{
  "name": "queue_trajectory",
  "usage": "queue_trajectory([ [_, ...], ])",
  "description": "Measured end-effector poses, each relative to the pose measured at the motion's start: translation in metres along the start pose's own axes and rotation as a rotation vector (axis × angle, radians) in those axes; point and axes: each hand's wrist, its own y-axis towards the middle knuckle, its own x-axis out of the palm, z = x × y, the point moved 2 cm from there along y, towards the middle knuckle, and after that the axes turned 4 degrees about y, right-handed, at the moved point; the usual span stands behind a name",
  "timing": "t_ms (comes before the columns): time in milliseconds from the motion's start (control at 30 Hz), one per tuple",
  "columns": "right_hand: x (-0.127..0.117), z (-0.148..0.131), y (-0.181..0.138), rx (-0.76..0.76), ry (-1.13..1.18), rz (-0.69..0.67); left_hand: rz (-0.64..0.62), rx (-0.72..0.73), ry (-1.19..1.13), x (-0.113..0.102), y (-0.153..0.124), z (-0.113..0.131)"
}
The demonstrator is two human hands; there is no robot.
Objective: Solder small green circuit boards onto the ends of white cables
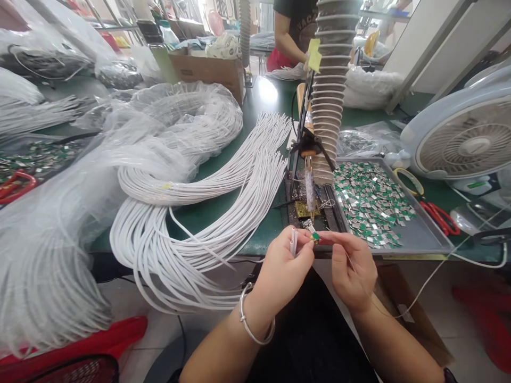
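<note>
My left hand (285, 266) is closed, with a white cable (294, 242) between its fingers. At its thumb and fingertips is a small green circuit board with a metal connector (315, 236). My right hand (353, 266) is closed around a thin solder wire (361, 284) that trails off to the right. Its outstretched index fingertip reaches close to the board; I cannot tell whether they touch. Just above the fingertips, a soldering iron (309, 183) points downward in a black stand (295, 159). Its tip sits near the connector.
Bundled white cables (207, 229) spread over the table at left, beside plastic-wrapped coils (187, 117). A grey tray (427, 242) of small boards lies at right, near red-handled scissors (441, 218) and a fan (471, 133). A ribbed duct (329, 80) hangs behind the iron. A person (291, 37) stands opposite.
</note>
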Motion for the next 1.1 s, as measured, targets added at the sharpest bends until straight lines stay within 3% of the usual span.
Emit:
queue_trajectory([
  [267, -0.001, -0.004, 0.009, -0.098, -0.004, -0.06, 0.03, 0.017, 0.026, 0.0, 0.004, 0.004],
  [733, 0.006, -0.011, 0.022, -0.201, -0.113, -0.032, 0.087, 0.054, 0.037, -0.001, 0.012, 0.009],
  [1100, 0.008, -0.01, 0.022, -0.192, -0.103, -0.024, 0.106, 0.096, 0.043, -0.002, 0.011, 0.012],
])
